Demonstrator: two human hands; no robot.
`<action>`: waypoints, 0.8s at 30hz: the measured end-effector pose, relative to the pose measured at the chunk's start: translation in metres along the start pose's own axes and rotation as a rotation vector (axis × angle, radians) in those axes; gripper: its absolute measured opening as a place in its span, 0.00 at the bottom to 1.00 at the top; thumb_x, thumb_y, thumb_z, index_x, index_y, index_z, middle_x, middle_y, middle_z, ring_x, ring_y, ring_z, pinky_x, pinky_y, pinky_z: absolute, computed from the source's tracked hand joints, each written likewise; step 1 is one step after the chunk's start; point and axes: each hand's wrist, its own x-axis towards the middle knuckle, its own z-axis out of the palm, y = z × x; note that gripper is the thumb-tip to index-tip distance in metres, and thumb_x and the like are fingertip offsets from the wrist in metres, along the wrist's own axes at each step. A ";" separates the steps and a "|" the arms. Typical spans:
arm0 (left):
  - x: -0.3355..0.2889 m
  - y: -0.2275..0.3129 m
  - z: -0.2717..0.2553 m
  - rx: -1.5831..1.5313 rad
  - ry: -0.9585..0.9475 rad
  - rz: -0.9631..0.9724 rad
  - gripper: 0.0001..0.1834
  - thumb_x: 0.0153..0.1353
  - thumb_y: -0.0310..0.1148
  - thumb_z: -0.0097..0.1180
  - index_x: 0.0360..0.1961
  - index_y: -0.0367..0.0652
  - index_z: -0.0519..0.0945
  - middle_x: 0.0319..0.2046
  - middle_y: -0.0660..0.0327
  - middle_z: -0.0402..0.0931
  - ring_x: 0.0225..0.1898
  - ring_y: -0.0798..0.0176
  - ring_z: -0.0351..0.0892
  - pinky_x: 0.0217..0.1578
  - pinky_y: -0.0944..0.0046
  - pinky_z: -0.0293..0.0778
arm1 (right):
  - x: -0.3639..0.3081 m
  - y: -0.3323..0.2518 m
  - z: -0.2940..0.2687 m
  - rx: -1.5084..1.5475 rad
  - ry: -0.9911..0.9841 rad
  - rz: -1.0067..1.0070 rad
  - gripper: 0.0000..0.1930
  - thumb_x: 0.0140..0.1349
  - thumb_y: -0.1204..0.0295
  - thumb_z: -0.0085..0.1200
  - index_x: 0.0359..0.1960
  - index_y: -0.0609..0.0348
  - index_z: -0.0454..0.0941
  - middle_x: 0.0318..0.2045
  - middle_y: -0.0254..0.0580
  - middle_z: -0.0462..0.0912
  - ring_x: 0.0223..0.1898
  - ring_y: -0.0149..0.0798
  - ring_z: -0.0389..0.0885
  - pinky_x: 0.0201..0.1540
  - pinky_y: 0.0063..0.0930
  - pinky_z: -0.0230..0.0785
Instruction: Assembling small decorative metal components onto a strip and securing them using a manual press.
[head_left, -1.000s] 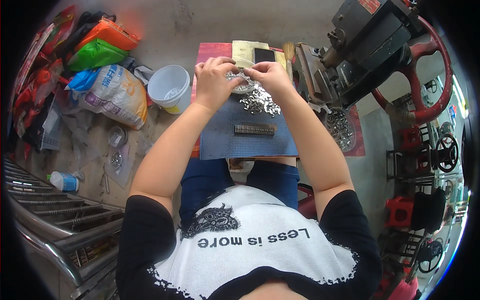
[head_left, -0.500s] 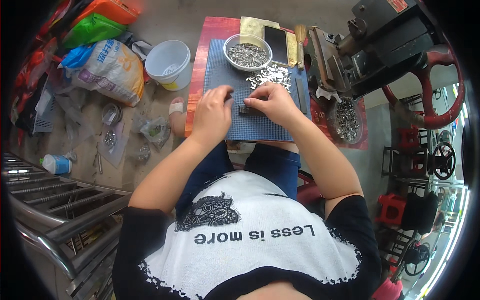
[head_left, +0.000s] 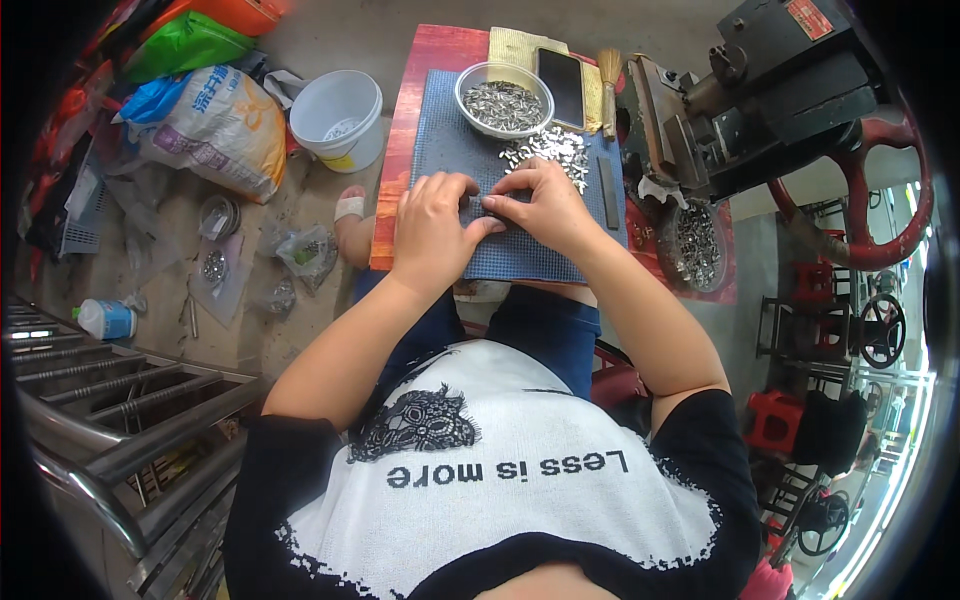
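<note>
My left hand [head_left: 432, 222] and my right hand [head_left: 548, 208] meet low over a blue ribbed mat [head_left: 440, 120]. Between their fingertips sits a small dark block [head_left: 484, 211], mostly covered by the fingers. The left thumb and curled fingers close on it from the left. From the right, my right thumb and forefinger are bent together at its edge; anything tiny between them is hidden. Just beyond the right hand lies a loose heap of small shiny metal pieces [head_left: 562, 152]. Behind that stands a round bowl [head_left: 505, 100] full of slim metal pieces.
A dark flat bar [head_left: 608, 192], a phone [head_left: 560, 88] and a brush [head_left: 609, 85] lie along the red board's [head_left: 395, 215] right and far parts. On the right stands a machine with a red handwheel [head_left: 850, 190], beside a tray of metal parts [head_left: 697, 245]. A white bucket [head_left: 335, 115] stands left.
My left hand has come in to the right, its thumb now at the dark block beside the right fingers. My right hand stays close to the same spot. The whole view has shifted slightly.
</note>
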 end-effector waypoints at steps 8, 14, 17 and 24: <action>-0.001 -0.003 0.000 0.029 -0.021 0.051 0.14 0.46 0.40 0.74 0.30 0.44 0.87 0.35 0.60 0.80 0.44 0.54 0.75 0.49 0.54 0.67 | -0.009 0.004 -0.021 -0.046 -0.040 0.011 0.11 0.51 0.64 0.71 0.33 0.56 0.89 0.31 0.48 0.81 0.39 0.46 0.79 0.44 0.38 0.73; 0.001 -0.001 0.001 0.022 -0.020 0.058 0.14 0.45 0.40 0.74 0.31 0.44 0.87 0.35 0.61 0.80 0.44 0.55 0.75 0.49 0.55 0.67 | -0.011 0.007 -0.030 0.021 -0.099 -0.019 0.12 0.53 0.64 0.70 0.32 0.61 0.88 0.29 0.47 0.82 0.33 0.42 0.80 0.38 0.34 0.73; 0.001 -0.002 0.001 0.022 -0.025 0.048 0.14 0.45 0.40 0.74 0.31 0.44 0.86 0.35 0.62 0.80 0.44 0.55 0.75 0.48 0.55 0.67 | -0.008 0.000 -0.027 0.033 -0.087 0.017 0.13 0.54 0.62 0.69 0.31 0.61 0.88 0.28 0.47 0.82 0.32 0.42 0.80 0.37 0.33 0.73; 0.001 -0.004 0.002 0.010 -0.026 0.051 0.14 0.45 0.40 0.73 0.31 0.45 0.87 0.35 0.62 0.80 0.44 0.55 0.75 0.48 0.55 0.67 | -0.002 -0.011 -0.023 -0.112 -0.131 0.047 0.15 0.54 0.56 0.69 0.31 0.56 0.87 0.31 0.43 0.80 0.41 0.43 0.76 0.46 0.37 0.69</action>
